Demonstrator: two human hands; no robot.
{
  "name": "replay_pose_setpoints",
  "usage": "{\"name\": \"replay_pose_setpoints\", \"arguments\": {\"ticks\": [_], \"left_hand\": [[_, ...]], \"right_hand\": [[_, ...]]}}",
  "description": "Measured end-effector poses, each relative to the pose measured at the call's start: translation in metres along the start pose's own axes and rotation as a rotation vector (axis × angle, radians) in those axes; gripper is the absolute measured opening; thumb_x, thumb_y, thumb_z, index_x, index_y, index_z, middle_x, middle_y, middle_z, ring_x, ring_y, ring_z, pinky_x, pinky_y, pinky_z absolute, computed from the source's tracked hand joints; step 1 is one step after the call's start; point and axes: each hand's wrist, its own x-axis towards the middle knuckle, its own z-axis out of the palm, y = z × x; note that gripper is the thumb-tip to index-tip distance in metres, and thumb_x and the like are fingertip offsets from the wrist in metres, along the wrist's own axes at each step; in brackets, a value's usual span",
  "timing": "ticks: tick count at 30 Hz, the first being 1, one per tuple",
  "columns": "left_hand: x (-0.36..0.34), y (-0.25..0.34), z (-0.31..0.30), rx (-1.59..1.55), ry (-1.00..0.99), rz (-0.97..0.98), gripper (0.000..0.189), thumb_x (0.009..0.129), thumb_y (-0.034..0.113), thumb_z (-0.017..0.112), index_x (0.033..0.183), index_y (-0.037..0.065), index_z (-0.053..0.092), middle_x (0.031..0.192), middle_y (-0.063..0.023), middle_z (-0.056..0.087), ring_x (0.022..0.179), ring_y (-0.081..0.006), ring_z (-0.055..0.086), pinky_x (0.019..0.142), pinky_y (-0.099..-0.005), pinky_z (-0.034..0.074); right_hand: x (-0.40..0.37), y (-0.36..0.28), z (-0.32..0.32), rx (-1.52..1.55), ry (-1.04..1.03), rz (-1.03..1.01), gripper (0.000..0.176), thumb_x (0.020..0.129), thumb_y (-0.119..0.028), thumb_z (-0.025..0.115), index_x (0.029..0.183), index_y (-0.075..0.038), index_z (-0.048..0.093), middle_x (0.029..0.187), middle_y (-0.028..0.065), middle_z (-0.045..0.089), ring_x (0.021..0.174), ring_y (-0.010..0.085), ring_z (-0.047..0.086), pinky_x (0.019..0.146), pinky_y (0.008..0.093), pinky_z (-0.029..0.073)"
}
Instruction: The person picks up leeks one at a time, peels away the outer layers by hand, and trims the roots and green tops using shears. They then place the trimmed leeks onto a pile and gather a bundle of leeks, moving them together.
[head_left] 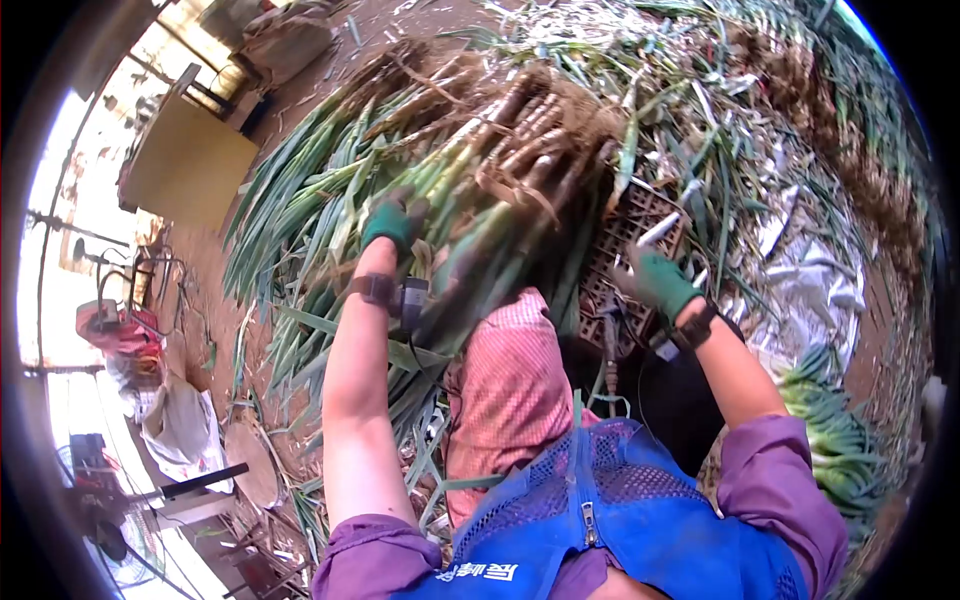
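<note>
My left hand (393, 222), in a green glove with dark fingertips, is on the leafy part of a large heap of long green onions (330, 190). Its fingers curl over the stalks, and the stalks beside it are smeared by motion. The brown, rooty ends (570, 110) point away and to the right. My right hand (660, 282), gloved in green too, is over a brown plastic crate (640, 222) with its fingers curled. Whatever they hold is hidden. A white stalk piece (660, 228) lies close to its fingertips. Below it stands a metal nozzle-like fitting (611, 350).
Peeled leaves and scraps (720, 150) cover the ground at the right, around a white plastic sack (815, 290). Bundled green onions (825, 425) lie by my right elbow. At the left are a yellow board (190, 160), a round wooden stool top (255, 465) and a fan (125, 530).
</note>
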Motion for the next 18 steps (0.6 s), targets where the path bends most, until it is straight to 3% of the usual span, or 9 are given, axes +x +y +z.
{"name": "replay_pose_setpoints", "arguments": {"ticks": [2,4,6,7,8,10,12,16,18], "left_hand": [[-0.009,0.026,-0.004,-0.304,0.095,0.217,0.047,0.087,0.029,0.071,0.125,0.003,0.063,0.125,-0.0147,0.066,0.116,-0.0229,0.062,0.100,-0.0318,0.045],[-0.036,0.082,-0.027,-0.443,0.116,0.320,0.045,0.089,0.028,0.069,0.125,0.002,0.063,0.123,-0.0126,0.067,0.114,-0.0209,0.062,0.099,-0.0313,0.045],[-0.071,0.122,-0.041,-0.425,0.130,0.371,0.049,0.085,0.034,0.068,0.119,-0.001,0.066,0.120,-0.0237,0.065,0.113,-0.0322,0.062,0.099,-0.0377,0.046],[-0.094,0.139,-0.042,-0.462,0.103,0.377,0.046,0.087,0.036,0.067,0.118,0.001,0.067,0.117,-0.0218,0.067,0.109,-0.0319,0.064,0.095,-0.0377,0.049],[-0.116,0.153,-0.047,-0.449,-0.099,0.272,0.048,0.089,0.030,0.069,0.127,0.001,0.061,0.123,-0.0138,0.067,0.112,-0.0218,0.063,0.099,-0.0318,0.046],[-0.144,0.149,-0.022,-0.251,-0.163,0.229,0.052,0.089,0.030,0.071,0.129,0.000,0.059,0.122,-0.0138,0.067,0.111,-0.0200,0.062,0.098,-0.0318,0.047],[-0.158,0.106,0.031,-0.404,-0.327,0.067,0.053,0.088,0.029,0.073,0.129,-0.001,0.058,0.120,-0.0120,0.067,0.110,-0.0173,0.062,0.096,-0.0308,0.048],[-0.223,0.101,0.041,-0.441,-0.467,0.045,0.052,0.089,0.029,0.074,0.128,-0.001,0.059,0.117,-0.0092,0.067,0.107,-0.0152,0.062,0.096,-0.0294,0.048],[-0.235,0.106,0.039,-0.413,-0.503,0.052,0.050,0.089,0.029,0.073,0.127,-0.002,0.060,0.117,-0.0093,0.067,0.107,-0.0152,0.062,0.097,-0.0293,0.047]], "right_hand": [[-0.059,0.014,0.026,-0.080,-0.116,0.088,0.072,0.083,-0.056,0.056,0.119,0.006,0.057,0.113,0.0297,0.064,0.105,0.0429,0.064,0.095,0.0474,0.049],[-0.092,-0.005,0.049,-0.097,-0.237,0.209,0.085,0.080,-0.058,0.061,0.130,0.009,0.048,0.127,0.0323,0.057,0.117,0.0447,0.058,0.101,0.0466,0.046],[-0.103,-0.011,0.102,-0.029,-0.182,0.220,0.093,0.079,-0.056,0.065,0.138,0.010,0.039,0.133,0.0303,0.052,0.122,0.0436,0.054,0.103,0.0478,0.044],[-0.102,-0.015,0.124,-0.053,-0.163,0.219,0.096,0.078,-0.055,0.068,0.142,0.009,0.035,0.137,0.0295,0.048,0.124,0.0441,0.052,0.103,0.0491,0.043],[-0.104,-0.021,0.137,-0.077,-0.142,0.217,0.100,0.077,-0.054,0.070,0.145,0.008,0.031,0.141,0.0287,0.045,0.126,0.0447,0.049,0.103,0.0504,0.043],[-0.111,-0.033,0.139,-0.104,-0.101,0.373,0.107,0.077,-0.049,0.073,0.153,0.002,0.018,0.148,0.0261,0.038,0.132,0.0439,0.044,0.103,0.0554,0.041],[-0.130,-0.027,0.131,-0.041,-0.072,0.351,0.109,0.077,-0.049,0.072,0.154,0.002,0.014,0.149,0.0263,0.037,0.133,0.0427,0.043,0.105,0.0560,0.038],[-0.140,-0.002,0.127,0.291,-0.057,0.448,0.121,0.066,-0.054,0.074,0.154,0.001,0.012,0.151,0.0256,0.036,0.135,0.0391,0.043,0.109,0.0536,0.035],[-0.147,0.000,0.122,0.233,-0.153,0.419,0.121,0.066,-0.055,0.074,0.154,0.002,0.013,0.150,0.0254,0.039,0.135,0.0384,0.045,0.108,0.0519,0.038]]}}
